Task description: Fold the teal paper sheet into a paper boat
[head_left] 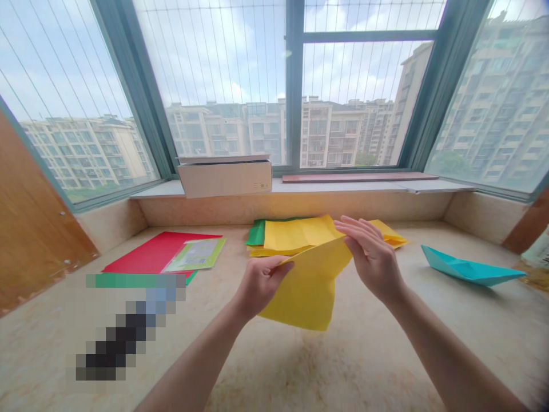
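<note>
A sheet of yellow paper (306, 286) hangs between my two hands above the stone surface, its lower edge drooping. My left hand (262, 283) is closed on the sheet's left end, thumb on top. At the upper right corner, my right hand (375, 260) has the paper between thumb and fingers, with the fingers stretched out long. Just behind the sheet lie folded yellow papers (295, 232) over a piece of green paper (256, 233). More folded yellow paper (388, 233) shows behind my right hand, partly hidden by it.
To the right sits a turquoise paper boat (472, 270). Red paper (158, 252) and a packet with a green border (196, 254) lie at the left, near a blurred-out patch. A white box (225, 177) stands on the window ledge (300, 187).
</note>
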Available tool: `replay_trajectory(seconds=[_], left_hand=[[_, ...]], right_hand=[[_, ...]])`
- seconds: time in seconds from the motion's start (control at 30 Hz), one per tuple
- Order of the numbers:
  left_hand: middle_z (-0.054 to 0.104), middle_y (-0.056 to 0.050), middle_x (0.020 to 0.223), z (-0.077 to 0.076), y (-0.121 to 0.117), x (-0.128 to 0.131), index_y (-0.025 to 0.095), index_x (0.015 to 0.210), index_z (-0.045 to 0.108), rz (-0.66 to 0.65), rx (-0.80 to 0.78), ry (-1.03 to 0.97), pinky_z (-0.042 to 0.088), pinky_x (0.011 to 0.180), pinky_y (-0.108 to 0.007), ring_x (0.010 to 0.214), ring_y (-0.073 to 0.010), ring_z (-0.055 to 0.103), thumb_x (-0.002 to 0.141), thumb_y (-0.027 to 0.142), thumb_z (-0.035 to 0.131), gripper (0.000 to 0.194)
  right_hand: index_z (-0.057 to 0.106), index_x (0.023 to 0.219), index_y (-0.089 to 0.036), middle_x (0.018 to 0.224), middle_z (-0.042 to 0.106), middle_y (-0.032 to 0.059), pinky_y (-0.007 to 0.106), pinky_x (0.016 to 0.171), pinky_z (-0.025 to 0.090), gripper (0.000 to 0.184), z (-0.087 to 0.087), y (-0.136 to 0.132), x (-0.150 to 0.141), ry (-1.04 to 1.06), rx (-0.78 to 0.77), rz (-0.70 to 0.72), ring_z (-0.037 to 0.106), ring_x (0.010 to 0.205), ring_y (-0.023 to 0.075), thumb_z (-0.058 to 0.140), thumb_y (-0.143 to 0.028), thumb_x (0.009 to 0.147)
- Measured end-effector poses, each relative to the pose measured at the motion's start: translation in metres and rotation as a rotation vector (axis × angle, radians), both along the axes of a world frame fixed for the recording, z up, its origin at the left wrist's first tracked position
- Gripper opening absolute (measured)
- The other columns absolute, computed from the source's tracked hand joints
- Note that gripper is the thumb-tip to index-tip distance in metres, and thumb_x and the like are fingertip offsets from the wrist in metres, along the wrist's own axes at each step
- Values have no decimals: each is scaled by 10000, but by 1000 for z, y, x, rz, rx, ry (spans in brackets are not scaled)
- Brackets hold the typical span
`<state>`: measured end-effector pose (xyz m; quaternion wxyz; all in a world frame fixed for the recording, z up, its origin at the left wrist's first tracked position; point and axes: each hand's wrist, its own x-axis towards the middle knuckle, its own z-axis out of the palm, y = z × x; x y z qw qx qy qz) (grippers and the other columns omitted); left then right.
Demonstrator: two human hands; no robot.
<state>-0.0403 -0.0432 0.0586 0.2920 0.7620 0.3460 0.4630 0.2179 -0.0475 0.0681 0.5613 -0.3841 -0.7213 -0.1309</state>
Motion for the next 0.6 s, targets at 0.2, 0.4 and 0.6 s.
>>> replay_trajectory(seconds=[0.2, 0.4, 0.6], left_hand=[[732, -67, 969, -21, 10, 16, 167, 1042, 615, 177, -234, -422, 555, 647, -259, 800, -188, 698, 905, 418, 587, 287], [661, -107, 1234, -24, 5, 26, 213, 1233, 473, -2, -377, -657, 565, 791, -291, 1000, -184, 688, 933, 347, 528, 334], [697, -97, 1171, -19, 1, 21, 190, 1224, 533, -169, -607, -668, 581, 748, -296, 973, -209, 699, 853, 269, 572, 381]], right_hand=[[590, 1275, -281, 1387, 578, 90, 518, 1096, 393, 364, -17, -17, -32, -275, 109, -13, 501, 1319, 272, 584, -189, 923], [413, 1465, -242, 1550, 380, 120, 574, 1180, 240, 771, -31, -23, -62, -724, -103, 122, 348, 1428, 303, 733, -480, 805], [442, 1443, -302, 1491, 481, 43, 537, 1183, 262, 524, -29, -19, -38, -783, -55, 139, 392, 1410, 229, 531, -127, 957]])
